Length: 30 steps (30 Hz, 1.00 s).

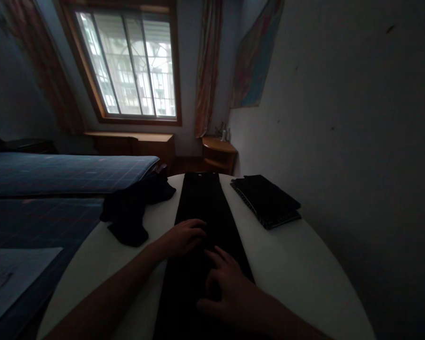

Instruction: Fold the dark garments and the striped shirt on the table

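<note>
A pair of black trousers (205, 203), folded lengthwise into a long strip, runs away from me across the white round table (286, 264). My left hand (187, 236) rests on the strip near its left edge, fingers stretched out over the cloth. Closer to me, my right hand (226, 283) lies on the same dark cloth with its fingers apart, the index finger pointing toward the left hand. Neither hand grips the fabric. The near end of the trousers runs out of the bottom of the view.
A folded stack of dark clothes (265, 200) lies at the table's right. On the left, a crumpled dark garment (131, 212) hangs over the table's edge toward a bed with a plaid cover (67, 172). Beyond stand a small corner shelf (217, 144) and a window (134, 66).
</note>
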Each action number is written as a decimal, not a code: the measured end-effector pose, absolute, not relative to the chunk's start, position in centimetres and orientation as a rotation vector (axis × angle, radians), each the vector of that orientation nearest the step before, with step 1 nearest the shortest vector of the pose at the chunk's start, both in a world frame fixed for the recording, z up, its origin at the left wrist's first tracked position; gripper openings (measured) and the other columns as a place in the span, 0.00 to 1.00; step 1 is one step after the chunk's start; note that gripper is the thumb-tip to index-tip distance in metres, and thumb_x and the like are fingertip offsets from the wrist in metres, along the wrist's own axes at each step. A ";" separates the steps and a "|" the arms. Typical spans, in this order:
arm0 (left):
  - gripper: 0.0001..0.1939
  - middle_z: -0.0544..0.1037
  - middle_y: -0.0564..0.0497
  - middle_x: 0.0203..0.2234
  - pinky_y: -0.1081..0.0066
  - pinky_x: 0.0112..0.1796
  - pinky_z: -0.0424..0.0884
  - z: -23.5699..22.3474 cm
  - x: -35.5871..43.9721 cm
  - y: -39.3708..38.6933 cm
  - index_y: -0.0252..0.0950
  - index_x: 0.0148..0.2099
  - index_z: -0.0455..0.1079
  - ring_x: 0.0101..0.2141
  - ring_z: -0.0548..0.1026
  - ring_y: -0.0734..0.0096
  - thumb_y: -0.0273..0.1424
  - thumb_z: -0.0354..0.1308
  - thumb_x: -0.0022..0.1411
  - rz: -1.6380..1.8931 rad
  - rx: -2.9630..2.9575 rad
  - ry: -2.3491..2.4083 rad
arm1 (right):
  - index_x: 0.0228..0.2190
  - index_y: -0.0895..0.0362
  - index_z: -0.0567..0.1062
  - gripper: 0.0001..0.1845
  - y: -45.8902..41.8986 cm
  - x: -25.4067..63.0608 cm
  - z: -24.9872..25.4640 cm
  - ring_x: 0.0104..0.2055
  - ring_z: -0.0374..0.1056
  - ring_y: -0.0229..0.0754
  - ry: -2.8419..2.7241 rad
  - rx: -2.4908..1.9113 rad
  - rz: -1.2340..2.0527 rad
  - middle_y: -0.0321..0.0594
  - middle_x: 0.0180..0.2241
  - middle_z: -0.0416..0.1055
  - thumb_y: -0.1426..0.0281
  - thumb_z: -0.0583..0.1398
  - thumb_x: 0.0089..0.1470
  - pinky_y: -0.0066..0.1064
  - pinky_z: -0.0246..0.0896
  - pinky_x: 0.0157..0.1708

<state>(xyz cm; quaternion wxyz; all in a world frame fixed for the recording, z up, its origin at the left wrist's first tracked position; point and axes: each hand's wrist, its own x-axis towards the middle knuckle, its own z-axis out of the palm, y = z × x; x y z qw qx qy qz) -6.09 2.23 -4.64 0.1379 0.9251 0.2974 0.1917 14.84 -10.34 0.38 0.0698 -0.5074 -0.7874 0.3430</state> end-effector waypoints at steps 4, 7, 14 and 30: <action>0.07 0.68 0.47 0.58 0.60 0.56 0.66 -4.3 -6.0 2.1 0.39 0.43 0.72 0.57 0.68 0.62 0.26 0.53 0.68 0.539 2.659 0.834 | 0.33 0.56 0.80 0.12 -10.8 15.1 0.8 0.71 0.32 0.58 -2.444 -1.482 1.012 0.45 0.69 0.48 0.62 0.66 0.49 0.51 0.35 0.66; 0.07 0.69 0.46 0.57 0.60 0.55 0.66 -4.3 -5.6 2.1 0.39 0.43 0.71 0.55 0.69 0.62 0.27 0.52 0.68 0.544 2.655 0.869 | 0.32 0.56 0.79 0.08 -11.2 15.5 0.9 0.71 0.34 0.57 -2.499 -1.442 0.949 0.44 0.67 0.54 0.64 0.65 0.51 0.50 0.38 0.65; 0.05 0.67 0.45 0.59 0.61 0.56 0.65 -3.7 -5.6 1.6 0.39 0.43 0.70 0.57 0.68 0.61 0.27 0.54 0.67 0.558 2.640 0.860 | 0.38 0.57 0.74 0.19 -11.8 15.1 1.4 0.60 0.57 0.56 -2.538 -1.394 0.761 0.46 0.53 0.68 0.61 0.69 0.46 0.46 0.55 0.56; 0.09 0.76 0.49 0.42 0.63 0.49 0.68 -2.3 -9.0 2.9 0.39 0.47 0.71 0.45 0.74 0.64 0.30 0.55 0.64 0.400 2.563 1.063 | 0.34 0.56 0.74 0.02 -10.7 14.5 -2.5 0.33 0.68 0.36 -3.224 -0.364 0.334 0.34 0.34 0.75 0.70 0.62 0.59 0.28 0.54 0.26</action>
